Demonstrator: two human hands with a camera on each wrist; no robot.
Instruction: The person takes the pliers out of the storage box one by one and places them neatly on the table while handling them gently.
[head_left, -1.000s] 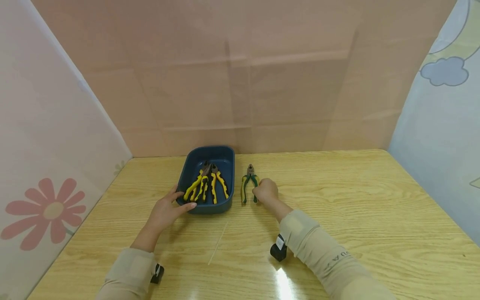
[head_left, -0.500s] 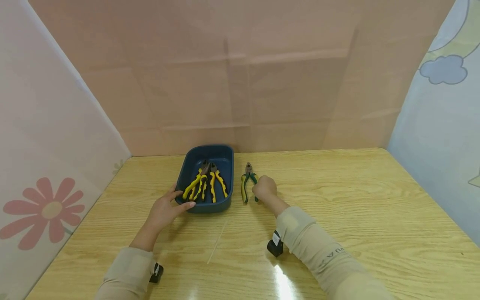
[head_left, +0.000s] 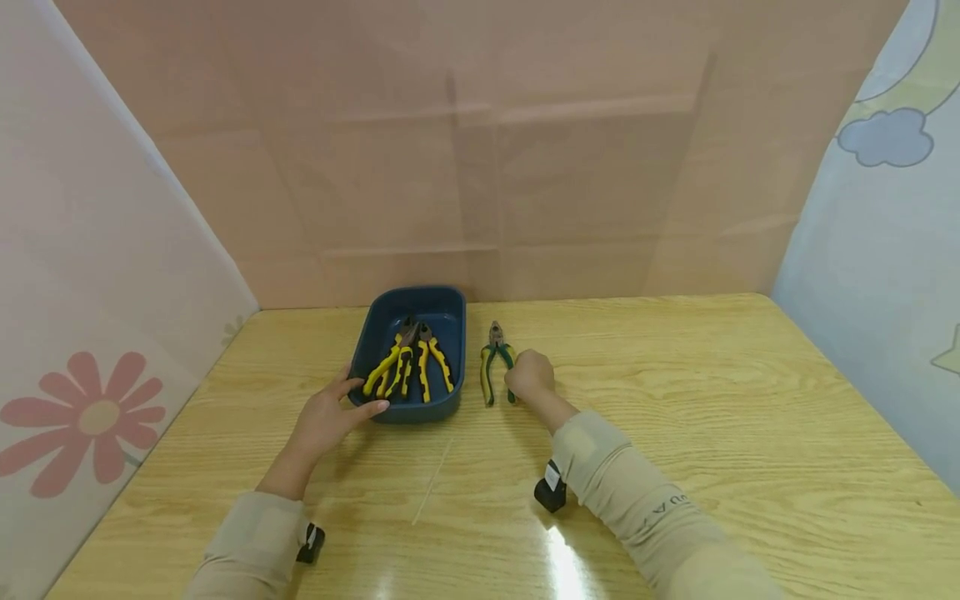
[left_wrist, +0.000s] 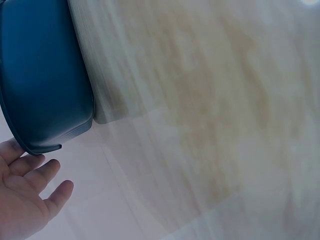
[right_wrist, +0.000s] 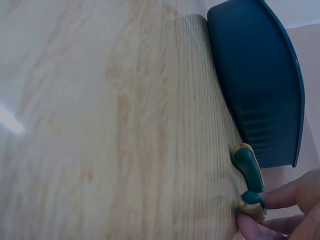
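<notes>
A pair of pliers (head_left: 487, 375) with green and yellow handles lies on the table, head pointing away and handles spread. My right hand (head_left: 531, 375) pinches its right handle; in the right wrist view, fingertips (right_wrist: 274, 199) meet that handle's end. To the left stands a dark blue plastic bin (head_left: 450, 408). Inside it are several pliers (head_left: 437, 358) with yellow and black handles, some overlapping. My left hand (head_left: 330, 415) rests at the bin's near left corner, thumb along the front rim and index finger at the left rim. In the left wrist view its other fingers spread loosely below the rim.
The wood-patterned table (head_left: 675, 400) runs back to a pinkish-brown backdrop (head_left: 585, 167). Side panels carry a pink flower (head_left: 97, 417) and a blue cloud (head_left: 887, 137). A thin pale line (head_left: 432, 483) runs along the tabletop in front of the bin.
The green-handled pliers have turned slightly and shifted a little left, with my right hand at the handle. My left hand stays at the bin's corner; the whole head view drifts slightly.
</notes>
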